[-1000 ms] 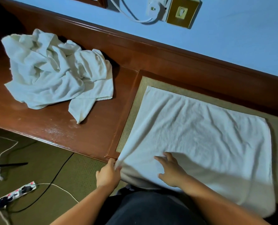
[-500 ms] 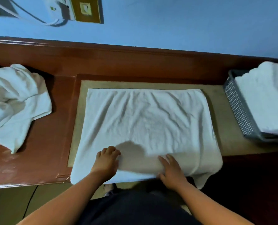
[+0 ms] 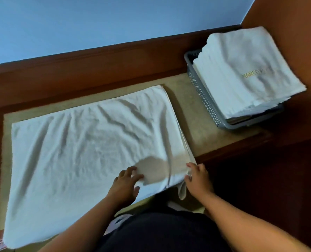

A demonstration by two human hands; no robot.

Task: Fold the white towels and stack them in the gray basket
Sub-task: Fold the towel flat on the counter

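Note:
A white towel (image 3: pixel 82 151) lies spread and wrinkled on the tan inset of the wooden counter, its near edge hanging over the front. My left hand (image 3: pixel 126 185) rests on the towel's near right part with fingers spread. My right hand (image 3: pixel 198 179) pinches the towel's near right corner, where a small flap hangs down. At the far right stands the gray basket (image 3: pixel 203 99), filled above its rim with a stack of folded white towels (image 3: pixel 247 73); the top one bears gold lettering.
The wooden counter (image 3: pixel 114 70) has a raised back ledge against a blue wall (image 3: pixel 96 22). A brown wooden panel (image 3: pixel 287 13) rises right behind the basket. Bare tan surface (image 3: pixel 193 124) lies between towel and basket. My dark-clothed lap fills the bottom centre.
The view swung right, so the crumpled towel pile left the frame and the basket came fully in. Both hands slid right along the towel's near edge; my right hand took the corner.

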